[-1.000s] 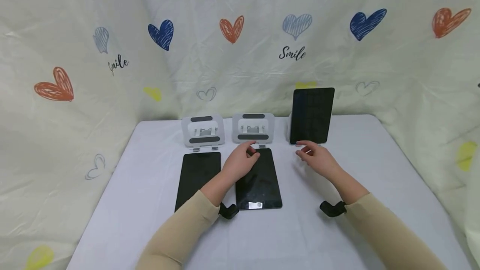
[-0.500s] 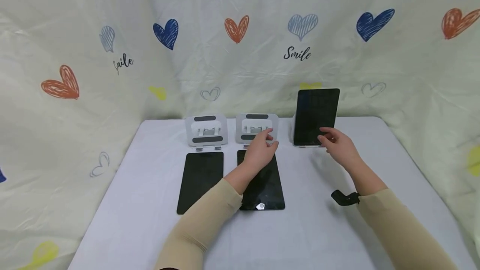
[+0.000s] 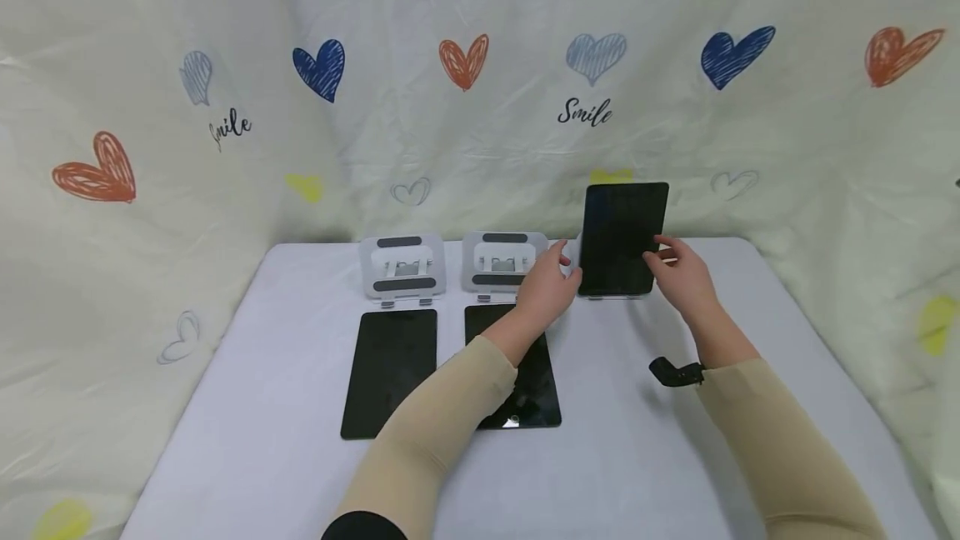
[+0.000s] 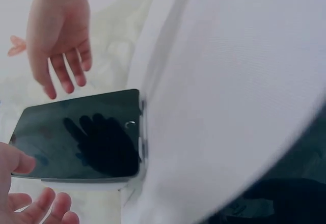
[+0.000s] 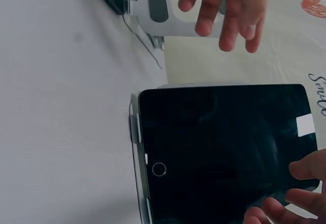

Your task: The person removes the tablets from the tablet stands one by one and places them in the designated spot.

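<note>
A black tablet (image 3: 622, 238) leans upright on a stand at the right of the row; its home button shows near the lower edge in the wrist views. My left hand (image 3: 549, 283) hovers at the tablet's left side, apart from it, with fingers loosely spread. On the other side, my right hand (image 3: 681, 272) is close to the tablet's right edge, thumb and fingers parted. In the right wrist view the right thumb (image 5: 308, 166) overlaps the screen; contact cannot be told. Most of the stand behind this tablet is hidden.
Two more grey-white tablet stands (image 3: 402, 266), (image 3: 504, 262) stand to the left with bare cradles. A black tablet (image 3: 392, 365) lies flat before one; another flat tablet (image 3: 534, 382) is partly under my left forearm. A heart-printed curtain (image 3: 480, 148) hangs behind the white table (image 3: 240, 440).
My left hand has moved right, from above the middle flat tablet to the standing tablet's left side. The right hand has risen from its lower edge to its right side.
</note>
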Demonstrator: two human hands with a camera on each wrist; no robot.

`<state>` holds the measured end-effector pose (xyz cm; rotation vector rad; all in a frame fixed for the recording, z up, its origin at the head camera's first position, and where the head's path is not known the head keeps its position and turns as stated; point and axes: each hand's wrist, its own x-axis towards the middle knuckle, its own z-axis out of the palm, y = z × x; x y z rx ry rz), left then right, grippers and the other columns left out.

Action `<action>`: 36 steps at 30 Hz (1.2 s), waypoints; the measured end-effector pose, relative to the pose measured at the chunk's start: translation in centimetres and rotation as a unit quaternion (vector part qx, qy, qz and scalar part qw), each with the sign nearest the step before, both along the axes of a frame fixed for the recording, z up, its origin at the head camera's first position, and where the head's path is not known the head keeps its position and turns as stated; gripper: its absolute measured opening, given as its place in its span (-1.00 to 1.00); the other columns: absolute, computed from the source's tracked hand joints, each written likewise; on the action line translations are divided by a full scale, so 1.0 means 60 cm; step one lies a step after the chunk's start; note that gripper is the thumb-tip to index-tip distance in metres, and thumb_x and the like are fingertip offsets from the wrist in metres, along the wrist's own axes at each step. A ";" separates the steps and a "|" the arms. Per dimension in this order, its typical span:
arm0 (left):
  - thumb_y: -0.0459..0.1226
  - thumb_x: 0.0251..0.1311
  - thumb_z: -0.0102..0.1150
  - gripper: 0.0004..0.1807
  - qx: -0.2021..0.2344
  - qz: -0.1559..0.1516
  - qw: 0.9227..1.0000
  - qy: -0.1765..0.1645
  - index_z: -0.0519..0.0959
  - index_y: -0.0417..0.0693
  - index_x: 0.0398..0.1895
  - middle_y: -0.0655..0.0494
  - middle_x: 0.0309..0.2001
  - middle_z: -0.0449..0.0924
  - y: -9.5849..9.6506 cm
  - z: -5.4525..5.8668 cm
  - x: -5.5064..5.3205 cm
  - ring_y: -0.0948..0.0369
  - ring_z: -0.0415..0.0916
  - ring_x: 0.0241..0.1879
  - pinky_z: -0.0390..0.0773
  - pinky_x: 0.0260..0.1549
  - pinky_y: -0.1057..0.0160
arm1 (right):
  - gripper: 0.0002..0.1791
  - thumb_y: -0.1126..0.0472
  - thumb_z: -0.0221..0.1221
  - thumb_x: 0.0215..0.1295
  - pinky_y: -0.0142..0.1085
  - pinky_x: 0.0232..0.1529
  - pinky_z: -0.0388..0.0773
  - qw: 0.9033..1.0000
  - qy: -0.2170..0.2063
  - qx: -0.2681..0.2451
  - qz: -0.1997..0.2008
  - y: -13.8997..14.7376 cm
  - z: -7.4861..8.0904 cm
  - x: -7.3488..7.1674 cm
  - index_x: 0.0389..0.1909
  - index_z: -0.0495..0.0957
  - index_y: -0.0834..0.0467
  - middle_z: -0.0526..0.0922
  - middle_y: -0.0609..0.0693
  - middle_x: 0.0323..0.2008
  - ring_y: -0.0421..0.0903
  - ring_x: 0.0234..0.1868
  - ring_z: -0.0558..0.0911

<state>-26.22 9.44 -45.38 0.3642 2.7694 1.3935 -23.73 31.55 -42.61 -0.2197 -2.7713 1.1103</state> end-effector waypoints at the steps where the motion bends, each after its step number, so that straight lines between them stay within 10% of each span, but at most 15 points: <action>1: -0.09 0.39 0.12 -0.37 0.002 0.001 1.000 -0.001 0.24 0.13 0.50 0.25 -0.01 0.53 0.004 0.002 -0.003 0.31 0.49 -0.37 0.48 -0.42 0.29 | -0.38 0.01 -0.04 0.51 0.01 -0.09 0.48 1.000 0.003 0.000 -0.004 -0.001 0.000 -0.002 0.44 0.22 0.28 0.48 0.35 0.11 0.26 0.11 0.50; 36: -0.10 0.40 0.12 -0.36 -0.041 0.010 0.999 0.012 0.24 0.13 0.51 0.19 -0.05 0.57 0.059 0.020 -0.041 0.25 0.52 -0.13 0.55 -0.13 0.22 | -0.38 0.00 -0.02 0.47 0.03 0.01 0.36 0.995 0.070 -0.012 -0.063 0.023 -0.026 -0.056 0.44 0.27 0.23 0.37 0.33 0.14 0.22 0.04 0.41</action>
